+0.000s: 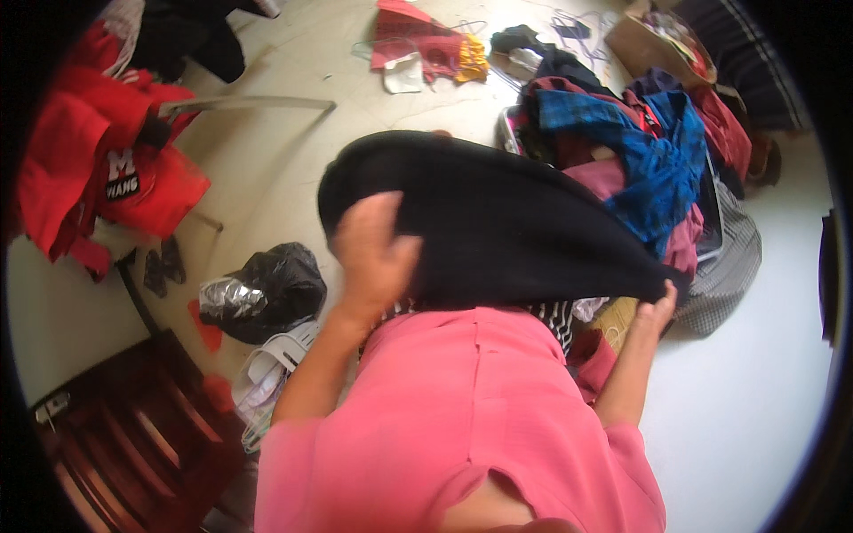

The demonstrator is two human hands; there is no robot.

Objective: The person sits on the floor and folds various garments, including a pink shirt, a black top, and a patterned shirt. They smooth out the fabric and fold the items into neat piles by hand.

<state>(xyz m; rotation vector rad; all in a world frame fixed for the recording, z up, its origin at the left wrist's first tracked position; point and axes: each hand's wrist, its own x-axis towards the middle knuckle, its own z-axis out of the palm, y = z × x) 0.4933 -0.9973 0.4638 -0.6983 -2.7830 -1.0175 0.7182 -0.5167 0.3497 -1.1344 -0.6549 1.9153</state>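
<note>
A black cloth garment (493, 220) is spread across my lap, wide and rounded on the left and drawn to a narrow end on the right. My right hand (658, 310) pinches that narrow end between thumb and fingers. Over the left part of the cloth is my left hand (376, 250), blurred, its thumb apart from the fingers and nothing in its grasp. Whether the palm presses on the fabric, I cannot tell. Striped black-and-white clothing (556, 320) shows beneath the near edge.
At the right, an open suitcase (712, 226) holds heaped clothes, with a blue plaid shirt (656, 160) on top. A black plastic bag (286, 286) lies left of me. Red garments (80, 153) hang farther left, above a dark wooden chair (140, 426). A cardboard box (633, 40) stands at the back.
</note>
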